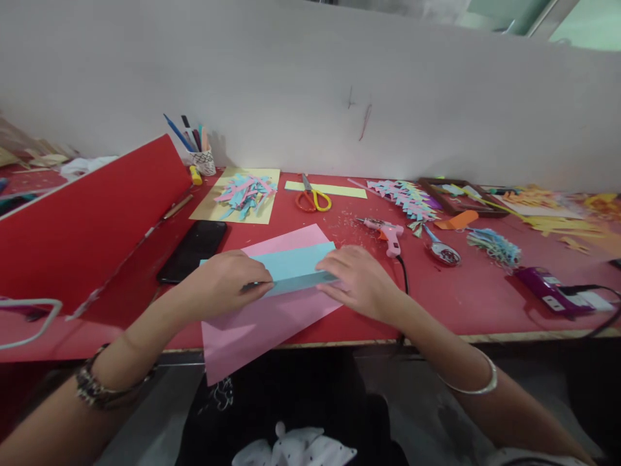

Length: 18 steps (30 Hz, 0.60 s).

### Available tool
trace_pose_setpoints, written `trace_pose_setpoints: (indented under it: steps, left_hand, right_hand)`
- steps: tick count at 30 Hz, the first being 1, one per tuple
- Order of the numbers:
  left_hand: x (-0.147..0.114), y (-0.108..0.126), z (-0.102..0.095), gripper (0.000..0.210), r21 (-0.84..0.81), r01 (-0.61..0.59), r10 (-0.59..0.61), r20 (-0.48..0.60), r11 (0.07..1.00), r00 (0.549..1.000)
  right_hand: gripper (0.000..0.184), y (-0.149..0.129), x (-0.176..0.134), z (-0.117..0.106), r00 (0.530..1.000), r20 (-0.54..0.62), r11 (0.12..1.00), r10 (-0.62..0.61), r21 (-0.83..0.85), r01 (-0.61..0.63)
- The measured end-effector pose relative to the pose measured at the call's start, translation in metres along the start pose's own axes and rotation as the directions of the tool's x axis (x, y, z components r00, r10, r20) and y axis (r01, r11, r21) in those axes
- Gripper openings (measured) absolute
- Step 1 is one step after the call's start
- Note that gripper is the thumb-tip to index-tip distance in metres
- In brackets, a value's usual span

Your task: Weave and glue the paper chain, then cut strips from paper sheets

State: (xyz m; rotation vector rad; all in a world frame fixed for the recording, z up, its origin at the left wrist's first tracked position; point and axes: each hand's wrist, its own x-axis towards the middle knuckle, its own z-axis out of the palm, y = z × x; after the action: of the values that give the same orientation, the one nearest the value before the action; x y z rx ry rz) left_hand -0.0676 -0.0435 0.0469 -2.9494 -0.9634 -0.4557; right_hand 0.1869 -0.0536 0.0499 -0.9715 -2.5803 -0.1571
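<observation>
A strip of light blue paper (295, 261) lies across a larger pink sheet (252, 330), its near edge folded up. My left hand (230, 281) pinches the left part of that fold between thumb and fingers. At the right end, my right hand (359, 281) holds the same blue paper, thumb below and fingers on top. The pink sheet sits under both hands, and its near corner hangs over the table edge. Beyond the paper lie scissors (313, 199) with one red and one yellow handle.
A black phone (193, 251) and a standing red board (92, 226) are to the left. A pink glue gun (385, 234) with a cord lies right of the paper. Cut paper strips (247, 195), a pen cup (204, 160) and a purple device (553, 291) are also on the red table (460, 304).
</observation>
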Motion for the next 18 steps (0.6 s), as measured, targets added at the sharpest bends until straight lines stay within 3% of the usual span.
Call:
trace_pose_setpoints:
  steps: [3, 6, 11, 14, 18]
  left_hand:
    - [0.011, 0.010, 0.002, 0.031, 0.074, -0.042, 0.043, -0.018, 0.996, 0.999]
    - [0.023, 0.019, 0.009, 0.030, 0.218, -0.046, 0.079, -0.147, 0.975, 0.986]
    - [0.039, 0.027, 0.016, 0.028, 0.485, -0.062, 0.252, -0.337, 0.873, 0.907]
    - [0.039, 0.021, 0.013, 0.027, 0.557, -0.081, 0.317, -0.342, 0.826, 0.884]
    - [0.022, 0.000, 0.003, 0.028, 0.609, -0.042, 0.299, -0.326, 0.792, 0.897]
  right_hand:
    - [0.027, -0.010, 0.014, 0.011, 0.992, 0.114, 0.999, -0.054, 0.000, 0.055]
    - [0.028, -0.009, 0.021, 0.018, 0.993, 0.118, 1.000, -0.021, 0.008, 0.020]
    - [0.033, -0.006, 0.025, 0.016, 0.995, 0.094, 0.992, 0.033, 0.116, -0.044]
    - [0.036, -0.004, 0.024, 0.007, 0.997, 0.066, 0.970, 0.039, 0.237, -0.053]
    - [0.036, 0.009, 0.015, -0.005, 0.992, 0.028, 0.916, 0.124, 0.381, -0.125]
